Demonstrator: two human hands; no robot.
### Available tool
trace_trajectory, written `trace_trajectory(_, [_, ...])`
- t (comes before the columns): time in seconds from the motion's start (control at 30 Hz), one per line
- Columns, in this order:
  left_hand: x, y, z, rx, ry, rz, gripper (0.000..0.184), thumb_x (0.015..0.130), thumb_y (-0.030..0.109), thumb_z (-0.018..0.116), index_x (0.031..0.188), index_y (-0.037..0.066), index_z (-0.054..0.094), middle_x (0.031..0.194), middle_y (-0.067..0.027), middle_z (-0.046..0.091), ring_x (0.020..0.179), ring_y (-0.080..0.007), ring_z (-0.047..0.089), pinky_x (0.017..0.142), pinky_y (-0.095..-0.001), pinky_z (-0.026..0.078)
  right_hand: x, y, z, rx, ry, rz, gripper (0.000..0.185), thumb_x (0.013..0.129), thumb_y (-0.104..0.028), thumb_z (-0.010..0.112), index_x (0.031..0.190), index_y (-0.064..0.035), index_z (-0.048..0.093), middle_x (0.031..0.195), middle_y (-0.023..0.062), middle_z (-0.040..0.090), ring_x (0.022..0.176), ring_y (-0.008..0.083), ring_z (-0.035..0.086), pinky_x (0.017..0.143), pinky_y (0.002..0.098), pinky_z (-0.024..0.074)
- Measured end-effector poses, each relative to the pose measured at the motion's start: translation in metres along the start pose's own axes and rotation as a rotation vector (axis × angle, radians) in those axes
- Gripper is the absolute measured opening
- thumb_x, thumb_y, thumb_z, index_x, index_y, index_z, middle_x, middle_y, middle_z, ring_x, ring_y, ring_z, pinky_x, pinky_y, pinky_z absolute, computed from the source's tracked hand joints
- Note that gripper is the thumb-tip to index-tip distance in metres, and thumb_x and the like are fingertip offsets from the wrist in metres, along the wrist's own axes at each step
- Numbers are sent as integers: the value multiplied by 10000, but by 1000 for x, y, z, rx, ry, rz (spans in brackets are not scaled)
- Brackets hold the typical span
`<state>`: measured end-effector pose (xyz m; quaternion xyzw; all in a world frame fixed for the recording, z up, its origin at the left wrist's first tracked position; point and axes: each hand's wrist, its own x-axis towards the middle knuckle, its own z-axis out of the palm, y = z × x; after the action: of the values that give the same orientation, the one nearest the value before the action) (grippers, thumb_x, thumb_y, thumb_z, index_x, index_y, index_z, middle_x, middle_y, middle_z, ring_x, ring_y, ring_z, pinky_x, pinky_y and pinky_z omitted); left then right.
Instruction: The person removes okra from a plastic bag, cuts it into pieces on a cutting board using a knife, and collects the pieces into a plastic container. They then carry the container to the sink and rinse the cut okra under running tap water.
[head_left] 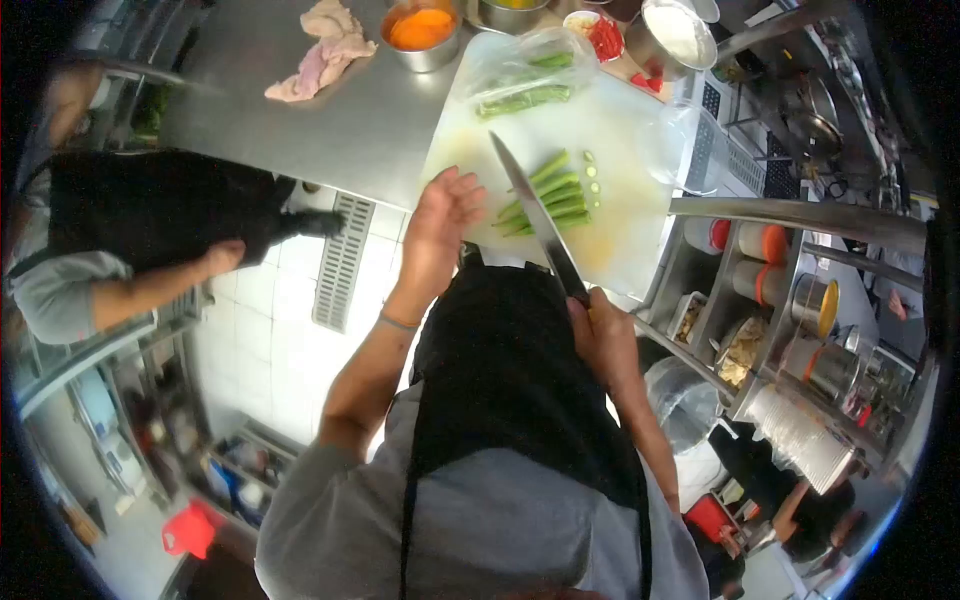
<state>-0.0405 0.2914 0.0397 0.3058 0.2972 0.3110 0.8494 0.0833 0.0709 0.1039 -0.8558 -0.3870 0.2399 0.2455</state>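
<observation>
My right hand [605, 335] is closed round the handle of a long kitchen knife [533, 212]. Its blade points away from me and slants over a bunch of slender green pods [568, 188], perhaps okra, on a white cutting board [625, 215]. A few small round slices [593, 172] lie in a line to the right of the bunch. By the board's left front edge, my left hand [445, 212] is raised with its fingers apart and nothing in it. More green pods show in a clear plastic bag [530, 75] at the board's far side.
Raw chicken [322, 52] lies on the steel counter [280, 130], left of a bowl of orange food [422, 38]. Beyond the board stand a white-filled bowl [676, 38] and chopped red pepper [606, 40]. Shelved containers [762, 242] are at right; a co-worker [150, 215] stands at left.
</observation>
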Motion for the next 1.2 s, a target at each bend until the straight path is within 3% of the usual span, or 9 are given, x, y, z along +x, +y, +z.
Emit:
trace_trajectory(0.03, [-3, 13, 7, 7, 0, 7, 561, 1034, 477, 395, 1272, -10, 539, 1317, -187, 552, 1269, -315, 493, 1078, -434, 379, 3, -9, 5, -129, 120, -152, 211, 924, -225, 661, 887, -45, 558, 750, 207, 627, 608, 372, 643, 535, 456, 507])
trace_trajectory(0.1, [-16, 42, 23, -516, -261, -416, 644, 1036, 521, 293, 1305, -22, 511, 1344, -224, 544, 1287, -335, 488, 1120, -461, 330, 12, -31, 9, -215, 194, -214, 204, 902, -233, 673, 849, -79, 550, 731, 150, 604, 594, 323, 648, 485, 458, 508])
trace_trajectory(0.2, [-26, 53, 22, -469, -182, -468, 664, 1033, 534, 277, 1322, -21, 499, 1386, -234, 516, 1300, -359, 478, 1125, -476, 322, 12, -51, 1, -274, 166, -201, 159, 890, -190, 679, 850, -67, 587, 720, 132, 578, 576, 348, 616, 491, 460, 488])
trace_trajectory(0.47, [-24, 57, 9, -446, -214, -397, 569, 1046, 447, 304, 1294, -15, 525, 1347, -195, 560, 1301, -339, 485, 1119, -440, 345, 19, -56, 0, -323, 126, -317, 167, 898, -227, 666, 835, -114, 560, 704, 77, 540, 552, 271, 630, 448, 405, 510])
trace_trajectory(0.6, [-15, 67, 5, -524, -69, -226, 572, 1051, 422, 282, 1265, -45, 534, 1319, -195, 580, 1274, -351, 510, 1139, -457, 335, 14, -47, -2, -322, 132, -313, 164, 885, -216, 678, 837, -111, 563, 713, 84, 547, 553, 276, 630, 450, 406, 511])
trace_trajectory(0.77, [-23, 42, 7, -507, -213, -341, 565, 1042, 425, 304, 1261, -43, 532, 1276, -206, 604, 1257, -352, 525, 1146, -459, 335, 24, -57, -1, -246, 89, -299, 133, 880, -188, 690, 879, -84, 607, 730, 107, 574, 584, 334, 628, 503, 440, 504])
trace_trajectory(0.87, [-16, 60, 1, -549, -49, -120, 560, 1030, 425, 341, 1260, -49, 532, 1257, -204, 611, 1245, -374, 524, 1132, -467, 346, 15, -41, -6, -279, 135, -342, 161, 862, -203, 696, 854, -100, 574, 738, 90, 570, 556, 294, 638, 473, 419, 530])
trace_trajectory(1.0, [-25, 33, 12, -537, -70, -347, 530, 1020, 399, 375, 1250, -50, 535, 1252, -203, 612, 1217, -375, 546, 1130, -456, 355, 25, -47, -3, -255, 121, -327, 165, 854, -203, 705, 855, -98, 578, 748, 89, 576, 572, 292, 643, 484, 420, 533])
trace_trajectory(1.2, [-22, 47, 14, -522, -18, -187, 497, 1029, 376, 382, 1259, -33, 545, 1267, -198, 610, 1229, -368, 541, 1112, -445, 373, 18, -33, -11, -231, 112, -326, 158, 845, -187, 714, 855, -92, 587, 765, 96, 596, 601, 296, 648, 495, 423, 532])
